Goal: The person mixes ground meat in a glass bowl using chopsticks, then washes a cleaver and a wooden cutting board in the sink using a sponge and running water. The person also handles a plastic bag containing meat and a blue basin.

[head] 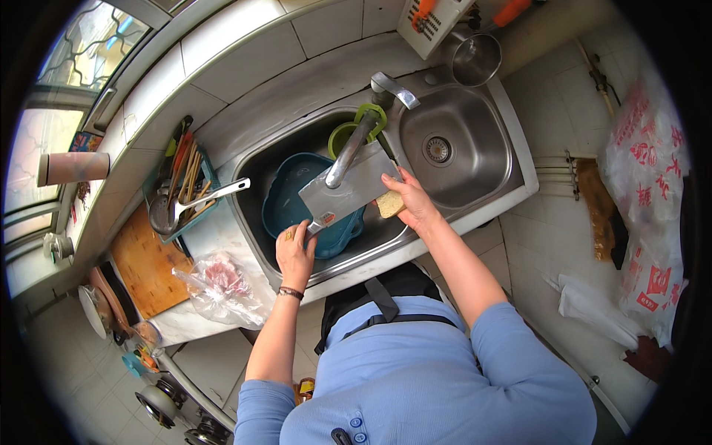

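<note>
My left hand [295, 253] grips the handle of a broad metal cleaver [361, 183], its blade spanning the left sink basin. At the blade's other end, my right hand [413, 197] holds a yellowish sponge [390, 204], with its thumb against the steel. Directly over the blade reaches the spout of a chrome faucet [356, 144]; whether water runs is hard to tell. Beneath the cleaver lies a blue plastic basin [289, 194] inside the left sink basin [253, 172]. A green plastic container [340, 136] sits behind it, partly hidden by the spout.
To the right is a second steel sink basin [461, 167] with a drain. A utensil basket [208, 214], a wooden cutting board [147, 261] and a clear plastic bag [228, 286] with something reddish occupy the left counter. A metal cup [475, 61] stands at the back right corner.
</note>
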